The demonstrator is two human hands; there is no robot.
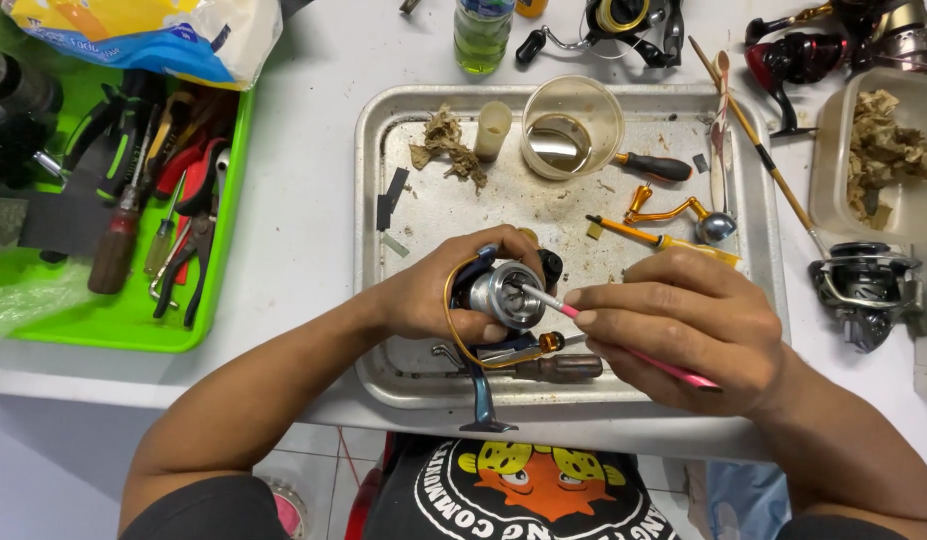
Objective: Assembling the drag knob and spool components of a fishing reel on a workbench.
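Your left hand (423,295) wrapped its fingers around the fishing reel (503,295), holding it over the near edge of the metal tray (383,200). Your right hand (683,325) pinched a pink brush (623,345), its tip seemingly touching the reel's spool. A clear cup (571,128) sat by the tray's far edge.

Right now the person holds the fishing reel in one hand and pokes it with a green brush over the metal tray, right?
Not quite: the brush in the right hand is pink, not green, as the head view shows. The left hand does hold the fishing reel over the metal tray.
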